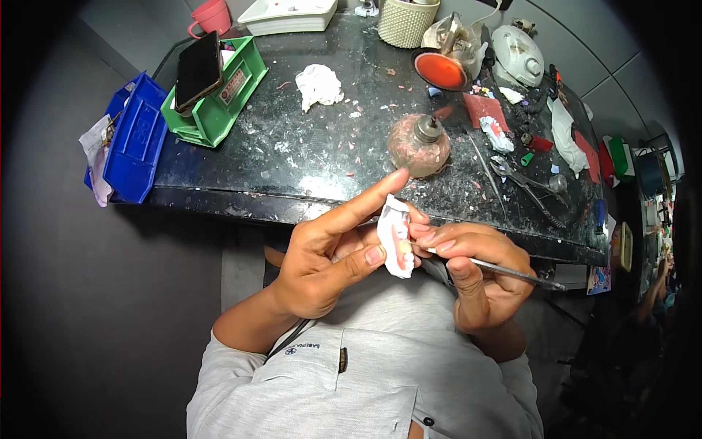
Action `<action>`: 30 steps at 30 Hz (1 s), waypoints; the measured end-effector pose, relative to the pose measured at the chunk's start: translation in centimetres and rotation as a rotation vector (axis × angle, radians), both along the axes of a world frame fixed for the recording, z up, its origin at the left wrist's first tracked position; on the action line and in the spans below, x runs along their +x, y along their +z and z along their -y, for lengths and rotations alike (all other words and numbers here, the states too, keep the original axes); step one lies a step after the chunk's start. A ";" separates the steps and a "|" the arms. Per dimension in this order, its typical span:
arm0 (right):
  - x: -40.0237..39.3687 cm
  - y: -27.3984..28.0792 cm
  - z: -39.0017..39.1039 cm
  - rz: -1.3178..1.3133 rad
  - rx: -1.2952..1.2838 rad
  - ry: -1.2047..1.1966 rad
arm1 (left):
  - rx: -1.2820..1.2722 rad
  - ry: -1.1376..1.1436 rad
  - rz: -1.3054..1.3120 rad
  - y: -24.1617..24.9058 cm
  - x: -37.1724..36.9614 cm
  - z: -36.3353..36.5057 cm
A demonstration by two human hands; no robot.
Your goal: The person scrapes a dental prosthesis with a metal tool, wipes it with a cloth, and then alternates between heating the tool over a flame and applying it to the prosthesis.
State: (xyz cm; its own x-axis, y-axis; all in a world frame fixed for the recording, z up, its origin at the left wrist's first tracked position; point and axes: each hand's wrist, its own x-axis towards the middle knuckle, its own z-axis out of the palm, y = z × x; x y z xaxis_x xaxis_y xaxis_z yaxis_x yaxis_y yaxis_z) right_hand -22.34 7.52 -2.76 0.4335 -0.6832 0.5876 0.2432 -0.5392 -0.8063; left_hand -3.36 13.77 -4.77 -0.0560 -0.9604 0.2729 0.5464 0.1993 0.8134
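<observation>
My left hand point(320, 257) holds a white plaster dental cast point(390, 230) upright in front of my shirt, thumb on its near side and index finger stretched past its top. Pink wax and several teeth, one of them yellowish, line the cast's right side. In my right hand point(491, 272) is a thin metal wax carver point(521, 275), gripped like a pen. Its tip is right at the yellowish tooth, and the right fingertips are close beside the cast. Beyond the hands, a round glass spirit lamp point(419, 150) stands near the table's front edge.
On the black table point(292, 172) lie crumpled white material point(319, 86), a pink wax sheet point(485, 112), another dental cast point(497, 136) and pliers point(528, 184). A phone point(199, 72) leans on a green bin point(219, 110); a blue bin point(137, 146) is farther left. A white tray point(287, 20) sits behind.
</observation>
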 end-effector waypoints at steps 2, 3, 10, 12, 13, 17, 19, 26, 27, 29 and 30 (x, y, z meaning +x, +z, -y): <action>-0.2 0.1 0.1 -0.049 -0.066 0.025 | -0.013 0.001 0.016 -0.1 0.2 0.0; -0.1 0.2 0.1 -0.048 -0.065 0.024 | -0.023 0.001 0.031 -0.2 0.2 0.0; 0.2 0.0 0.0 -0.009 -0.037 0.010 | -0.014 0.006 0.034 -0.1 0.1 0.0; 0.2 -0.1 0.0 0.030 0.019 0.008 | 0.006 0.012 0.000 0.0 -0.1 -0.1; 0.1 0.1 0.0 -0.010 -0.027 0.007 | 0.005 0.013 0.000 0.0 -0.1 -0.1; 0.2 -0.2 0.0 0.029 0.027 0.011 | -0.003 0.006 0.014 -0.1 0.0 -0.1; 0.2 -0.1 0.0 0.008 -0.010 0.007 | 0.008 0.007 -0.006 -0.1 -0.1 -0.1; 0.2 -0.4 -0.1 0.127 0.134 0.042 | -0.011 0.008 0.000 -0.3 0.0 0.1; 0.1 -0.5 0.0 0.173 0.157 0.050 | -0.004 0.008 -0.024 -0.2 0.0 0.1; 0.1 -1.0 1.0 0.253 0.086 -0.037 | -0.027 0.040 -0.033 -0.8 0.1 0.2; -0.2 -1.2 2.0 0.279 0.018 -0.088 | -0.049 0.071 -0.042 -1.0 0.1 0.3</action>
